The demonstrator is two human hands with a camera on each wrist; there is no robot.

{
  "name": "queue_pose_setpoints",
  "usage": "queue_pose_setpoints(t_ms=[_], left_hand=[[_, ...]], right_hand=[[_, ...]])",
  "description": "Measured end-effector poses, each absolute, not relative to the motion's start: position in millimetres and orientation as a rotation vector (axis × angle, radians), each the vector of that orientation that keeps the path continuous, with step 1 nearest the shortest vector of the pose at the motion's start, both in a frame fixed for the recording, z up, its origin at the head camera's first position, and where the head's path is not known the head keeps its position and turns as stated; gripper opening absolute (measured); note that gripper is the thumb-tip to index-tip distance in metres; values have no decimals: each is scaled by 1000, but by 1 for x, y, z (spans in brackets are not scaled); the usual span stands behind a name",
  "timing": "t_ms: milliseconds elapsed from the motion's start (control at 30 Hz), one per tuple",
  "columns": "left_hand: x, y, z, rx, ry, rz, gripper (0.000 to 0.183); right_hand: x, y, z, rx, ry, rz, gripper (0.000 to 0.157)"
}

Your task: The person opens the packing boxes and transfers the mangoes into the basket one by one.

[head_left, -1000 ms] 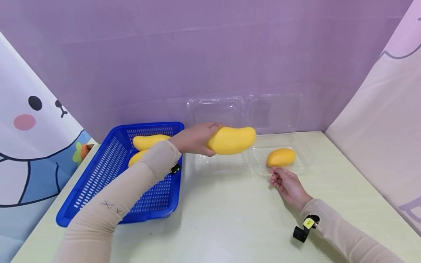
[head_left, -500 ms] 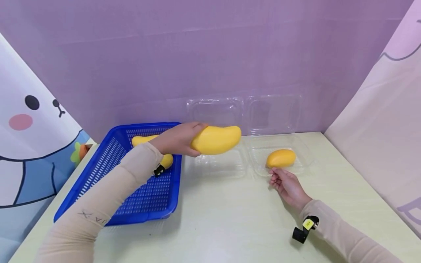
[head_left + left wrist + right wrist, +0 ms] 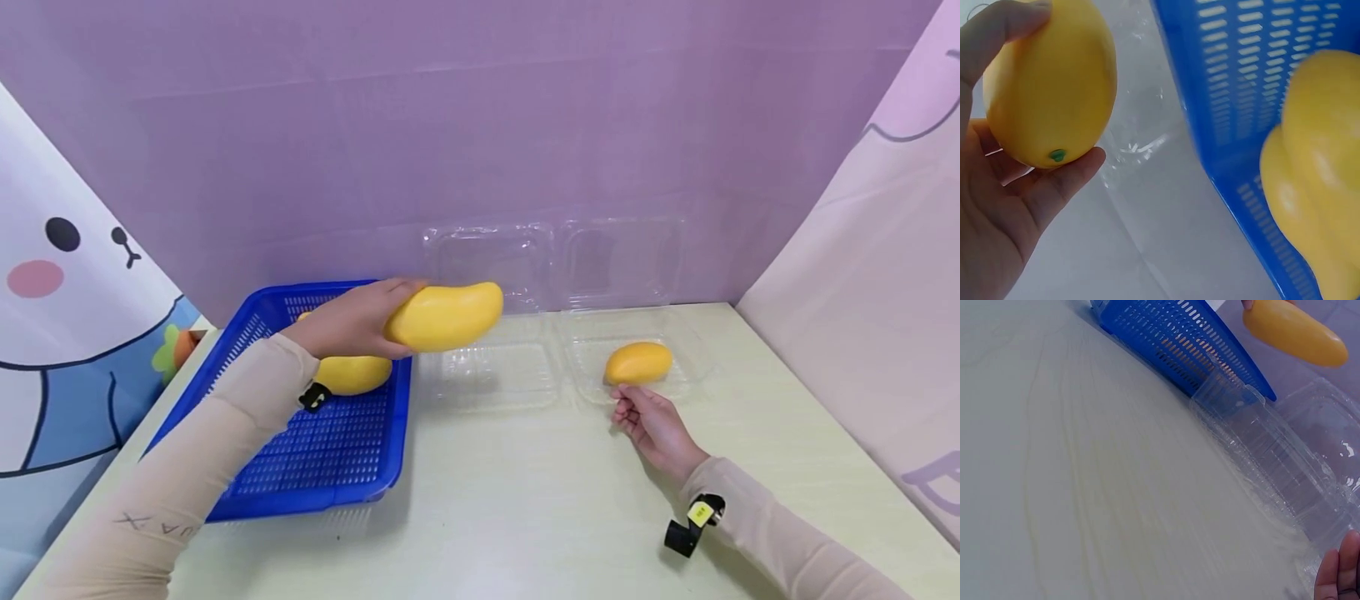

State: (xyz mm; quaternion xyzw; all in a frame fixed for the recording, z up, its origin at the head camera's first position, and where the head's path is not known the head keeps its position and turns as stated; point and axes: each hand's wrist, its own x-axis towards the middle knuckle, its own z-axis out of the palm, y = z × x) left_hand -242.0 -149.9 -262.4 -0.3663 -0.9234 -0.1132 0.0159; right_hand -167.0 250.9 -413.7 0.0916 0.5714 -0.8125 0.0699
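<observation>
My left hand (image 3: 352, 321) grips a yellow mango (image 3: 447, 317) by one end, raised over the right rim of the blue basket (image 3: 403, 433). In the left wrist view the held mango (image 3: 1054, 87) shows a green stem nub, with the thumb and fingers round it. A second mango (image 3: 352, 375) lies in the basket below my left wrist; another is mostly hidden. My right hand (image 3: 660, 429) rests with loosely curled fingers, its fingertips right at the near rim of the right clear plastic container (image 3: 690, 379). Inside that container lies an orange-yellow mango (image 3: 639, 362).
Another clear container (image 3: 498, 379) stands between the basket and the right-hand container. Both have raised transparent lids (image 3: 491, 258) against the purple backdrop (image 3: 480, 125). Printed cloth screens flank the pale table (image 3: 480, 517).
My left hand has moved left with the mango, from over the left container to the basket's right rim. The right hand has stayed in place.
</observation>
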Motion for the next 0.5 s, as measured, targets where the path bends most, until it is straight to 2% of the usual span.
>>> queue_pose_setpoints(t_ms=[500], left_hand=[[-235, -193, -268, -1054, -3006, -336, 87]], right_hand=[[-167, 251, -413, 286, 1725, -2459, 31]])
